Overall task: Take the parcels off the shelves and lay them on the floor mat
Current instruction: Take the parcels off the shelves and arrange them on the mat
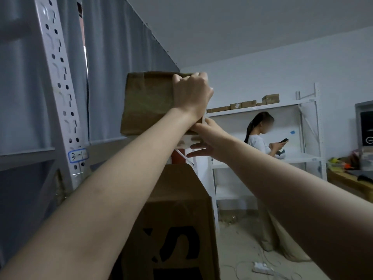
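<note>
While the brown parcel [149,102] stands high at the right end of the near rack, I read this as the pick-up step: it has not yet come off the shelf. My left hand [191,91] grasps its upper right corner, fingers curled over the top edge. My right hand [203,141] is spread beneath the lower right corner, fingers straight and clasping nothing; whether it bears any weight I cannot tell.

Just below stands a large cardboard carton [177,209] with black lettering. To the left is the perforated shelf upright [60,87] with its "3-1" label [77,156]. Far right, a white rack [298,159] carries small parcels [270,98] on top, and a person [260,138] stands before it with a phone [283,140]. The floor mat is out of view.

Next, I judge, the parcel wants tipping toward me, with the right palm sliding under its base, then lowering clear of the carton.
</note>
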